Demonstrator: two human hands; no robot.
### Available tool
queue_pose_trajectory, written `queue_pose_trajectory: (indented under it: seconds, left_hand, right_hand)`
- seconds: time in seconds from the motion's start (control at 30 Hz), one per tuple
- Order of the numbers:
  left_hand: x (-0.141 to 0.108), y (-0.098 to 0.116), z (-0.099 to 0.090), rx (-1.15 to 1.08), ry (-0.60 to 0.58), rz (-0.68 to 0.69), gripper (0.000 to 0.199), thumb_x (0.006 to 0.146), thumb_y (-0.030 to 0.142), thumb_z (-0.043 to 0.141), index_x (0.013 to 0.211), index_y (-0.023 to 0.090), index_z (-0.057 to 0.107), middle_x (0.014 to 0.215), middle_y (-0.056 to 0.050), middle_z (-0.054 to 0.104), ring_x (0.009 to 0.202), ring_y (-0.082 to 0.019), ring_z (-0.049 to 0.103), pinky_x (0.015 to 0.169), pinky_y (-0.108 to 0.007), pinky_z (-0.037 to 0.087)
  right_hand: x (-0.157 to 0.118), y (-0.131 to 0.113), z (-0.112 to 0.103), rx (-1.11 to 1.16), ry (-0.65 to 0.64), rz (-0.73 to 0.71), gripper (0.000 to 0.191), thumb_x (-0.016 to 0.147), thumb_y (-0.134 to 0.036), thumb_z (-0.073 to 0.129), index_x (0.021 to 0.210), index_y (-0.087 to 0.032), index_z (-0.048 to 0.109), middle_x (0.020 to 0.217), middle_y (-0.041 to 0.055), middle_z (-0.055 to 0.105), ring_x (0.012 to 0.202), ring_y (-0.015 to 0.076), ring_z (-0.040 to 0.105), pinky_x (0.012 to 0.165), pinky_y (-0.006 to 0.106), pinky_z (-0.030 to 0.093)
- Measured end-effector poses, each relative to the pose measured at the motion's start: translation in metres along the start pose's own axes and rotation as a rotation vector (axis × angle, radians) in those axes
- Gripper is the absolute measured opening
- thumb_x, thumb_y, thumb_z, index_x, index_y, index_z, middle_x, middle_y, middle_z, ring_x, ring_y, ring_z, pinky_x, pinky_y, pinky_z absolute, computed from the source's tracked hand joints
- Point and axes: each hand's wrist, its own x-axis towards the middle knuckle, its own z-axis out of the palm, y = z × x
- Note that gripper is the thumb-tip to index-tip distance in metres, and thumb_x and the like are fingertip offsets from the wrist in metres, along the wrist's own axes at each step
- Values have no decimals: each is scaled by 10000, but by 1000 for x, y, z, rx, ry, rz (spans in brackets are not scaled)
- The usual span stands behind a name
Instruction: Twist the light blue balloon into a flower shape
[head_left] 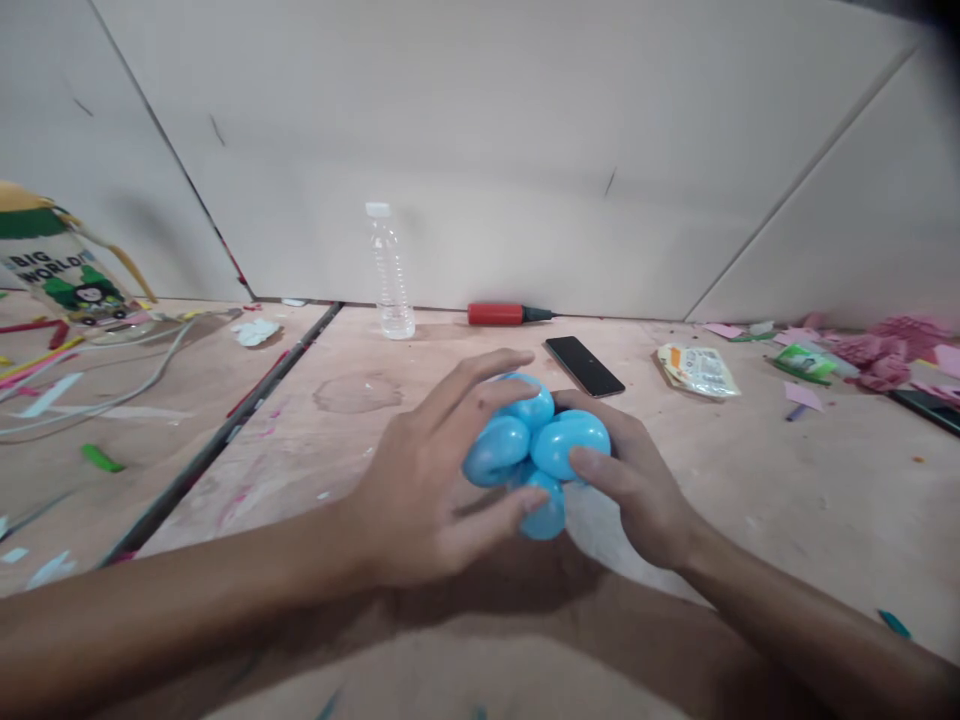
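Note:
Between both hands is a blue twisted balloon (566, 443), made of several rounded loops bunched together. My left hand (431, 475) curves around its left side, with the fingers over the top loop and the thumb against the lower one. On the other side, my right hand (641, 475) grips the right loop, its thumb pressed on the front and its fingers mostly hidden behind. The balloon is held above the table (772, 510). Farther back, a red hand pump (496, 314) with a black nozzle lies by the wall.
A clear plastic bottle (393, 285) stands near the wall. A dark phone (583, 365) and a plastic packet (697, 371) lie behind my right hand. Pink paper scraps (889, 350) are at far right. At left are a printed jug (71, 265), white cable (161, 370) and a table gap (247, 420).

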Motion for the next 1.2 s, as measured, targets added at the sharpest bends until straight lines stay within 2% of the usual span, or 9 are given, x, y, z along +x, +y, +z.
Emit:
queue_pose_trajectory:
  seconds: [0.17, 0.37, 0.53, 0.6, 0.77, 0.83, 0.9, 1.03, 1.2]
  left_hand:
    - [1, -10, 3, -91, 130, -17, 310, 937, 216, 713, 1197, 269, 553, 1360, -108, 579, 1293, -277, 564, 982, -417, 537]
    - [0, -19, 9, -129, 203, 153, 366, 897, 154, 794, 1200, 236, 606, 1118, -63, 651, 1044, -209, 641, 908, -356, 549]
    - [-3, -25, 11, -151, 186, 278, 433, 856, 10, 702, 1210, 222, 570, 1085, -66, 618, 975, -194, 630, 817, -331, 547]
    - [-5, -23, 10, -201, 148, 185, 448, 841, 84, 715, 1233, 228, 552, 1128, -79, 594, 1027, -225, 605, 858, -373, 525]
    - [-2, -10, 8, -375, 138, -330, 424, 897, 369, 738, 1253, 251, 539, 1283, -67, 549, 1230, -270, 524, 966, -396, 451]
    - [2, -6, 9, -508, -5, -514, 277, 949, 414, 697, 1134, 234, 597, 1070, -22, 623, 1020, -216, 601, 846, -343, 490]
    - [5, -4, 11, -608, -42, -618, 262, 949, 446, 707, 1026, 211, 623, 915, 9, 621, 849, -174, 593, 722, -292, 484]
    - [6, -8, 14, -727, 38, -557, 265, 929, 430, 755, 1024, 202, 659, 933, 10, 644, 861, -152, 594, 729, -251, 494]
    - [3, -11, 10, -847, -41, -390, 270, 934, 402, 762, 1135, 239, 686, 1090, -16, 671, 1006, -181, 629, 839, -266, 527]
  right_hand:
    - [4, 12, -6, 118, 67, -9, 324, 912, -496, 574, 1059, -251, 727, 938, 27, 724, 887, 263, 672, 777, 378, 551]
    - [5, 19, -11, 166, 188, 7, 316, 891, -405, 526, 1053, -235, 739, 952, 44, 747, 924, 288, 689, 852, 425, 559]
    - [4, 16, -11, 215, 207, -34, 316, 912, -376, 502, 1033, -224, 752, 942, 38, 749, 912, 274, 681, 805, 388, 535]
    - [3, 12, -9, 155, 165, -70, 284, 900, -374, 560, 1061, -238, 750, 956, 18, 747, 907, 257, 667, 793, 365, 514]
    - [0, 1, -1, 87, -20, -104, 288, 918, -435, 590, 1100, -251, 716, 985, 3, 729, 891, 232, 649, 783, 354, 492]
    - [-1, 2, 2, 108, -40, -102, 322, 919, -437, 587, 1170, -256, 677, 1034, 10, 714, 943, 239, 647, 811, 363, 494]
    - [0, 6, 3, 120, 6, -91, 340, 921, -423, 588, 1220, -264, 619, 1066, 15, 690, 991, 242, 639, 828, 366, 494]
    - [3, 12, 1, 133, 132, -106, 171, 935, -372, 557, 1046, -251, 604, 981, 7, 651, 904, 208, 622, 771, 338, 489]
    - [5, 11, 2, 124, 223, -81, 149, 965, -236, 498, 879, -237, 620, 841, -8, 626, 782, 167, 581, 703, 298, 471]
